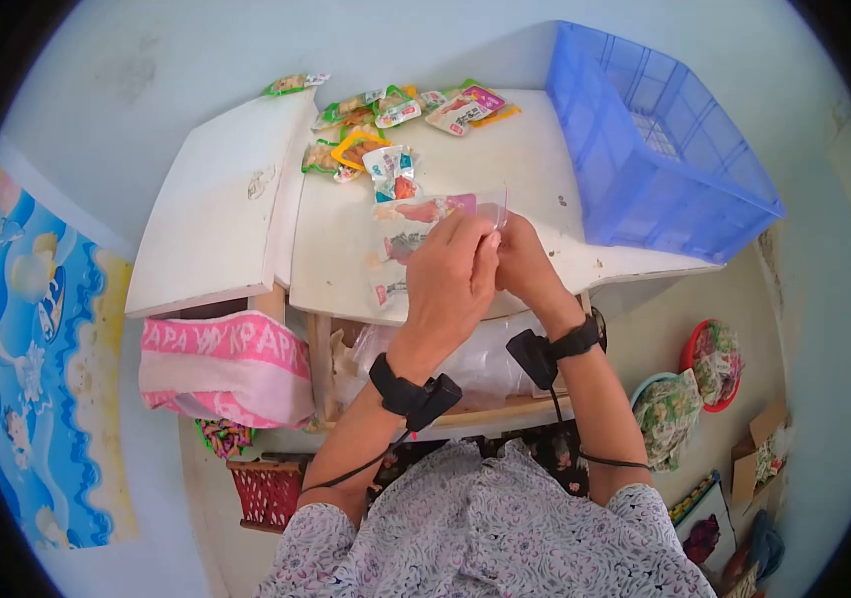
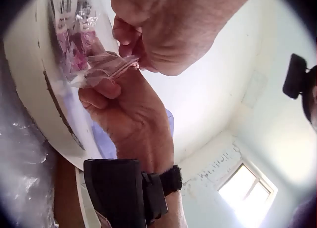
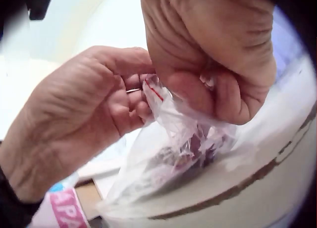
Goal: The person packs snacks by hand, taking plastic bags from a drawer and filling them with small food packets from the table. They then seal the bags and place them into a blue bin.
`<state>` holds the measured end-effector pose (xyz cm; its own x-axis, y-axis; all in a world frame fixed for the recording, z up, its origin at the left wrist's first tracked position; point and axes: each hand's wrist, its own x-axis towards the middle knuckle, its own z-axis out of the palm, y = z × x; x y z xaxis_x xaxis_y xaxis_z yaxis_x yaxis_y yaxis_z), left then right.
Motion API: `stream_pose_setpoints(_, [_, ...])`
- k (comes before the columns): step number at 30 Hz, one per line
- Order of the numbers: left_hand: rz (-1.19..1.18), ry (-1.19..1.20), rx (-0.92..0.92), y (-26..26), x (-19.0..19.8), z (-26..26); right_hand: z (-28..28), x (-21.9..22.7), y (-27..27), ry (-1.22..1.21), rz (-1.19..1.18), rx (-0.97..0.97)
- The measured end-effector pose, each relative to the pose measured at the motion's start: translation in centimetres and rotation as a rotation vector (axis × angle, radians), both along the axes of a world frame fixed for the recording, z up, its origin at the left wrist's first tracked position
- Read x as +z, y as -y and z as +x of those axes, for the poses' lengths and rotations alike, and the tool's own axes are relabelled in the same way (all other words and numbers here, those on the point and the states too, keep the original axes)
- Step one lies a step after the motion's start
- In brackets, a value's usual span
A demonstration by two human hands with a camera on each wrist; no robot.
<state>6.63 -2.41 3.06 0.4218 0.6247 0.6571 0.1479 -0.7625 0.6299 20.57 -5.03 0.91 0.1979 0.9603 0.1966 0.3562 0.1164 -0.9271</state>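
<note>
A clear plastic bag [image 1: 391, 261] with small packets inside lies at the front of the white table. My left hand [image 1: 448, 284] pinches its upper edge, fingers bent, beside my right hand [image 1: 527, 267], which grips the same edge. In the left wrist view the gathered plastic [image 2: 106, 69] runs between the fingers of my right hand [image 2: 133, 114] and my left hand [image 2: 173, 32]. The right wrist view shows a red line along the bag's edge [image 3: 157, 91], between my left hand [image 3: 79, 99] and my right hand [image 3: 213, 54]. Some fingertips are hidden.
Snack packets [image 1: 391, 169] lie at the table's back, left of a blue crate [image 1: 665, 184]. A white board [image 1: 216, 199] and a pink towel [image 1: 226, 364] are at the left. Clear plastic [image 1: 485, 364] fills the shelf below; a red basin [image 1: 712, 364] stands on the floor at right.
</note>
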Motion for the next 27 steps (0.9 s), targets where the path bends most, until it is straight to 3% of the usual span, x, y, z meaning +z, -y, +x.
stream_pose_setpoints(3, [-0.004,0.030,0.029,-1.3,-1.6,-1.0,0.4,1.9,0.2,-0.057,-0.065,-0.029])
stream_pose_setpoints(7, [-0.012,0.042,0.058,-2.2,-3.7,-2.4,4.7,5.8,0.5,0.058,-0.125,-0.016])
stream_pose_setpoints(10, [0.006,0.048,0.023,-2.6,-4.0,-2.6,6.4,8.8,-2.4,0.192,-0.131,-0.080])
stream_pose_setpoints(12, [0.016,0.055,0.004,-2.6,-3.9,-2.9,7.0,8.6,-5.2,0.264,-0.130,-0.100])
stream_pose_setpoints(15, [0.023,0.076,-0.031,-2.7,-3.8,-3.2,11.4,4.5,-11.5,0.289,-0.015,-0.098])
stream_pose_setpoints(19, [0.026,0.077,-0.049,-2.8,-3.7,-3.3,14.8,2.3,-17.2,0.646,-0.045,-0.301])
stream_pose_setpoints(27, [0.039,0.073,-0.013,-2.7,-3.5,-3.2,12.1,3.5,-22.1,0.878,-0.219,-0.387])
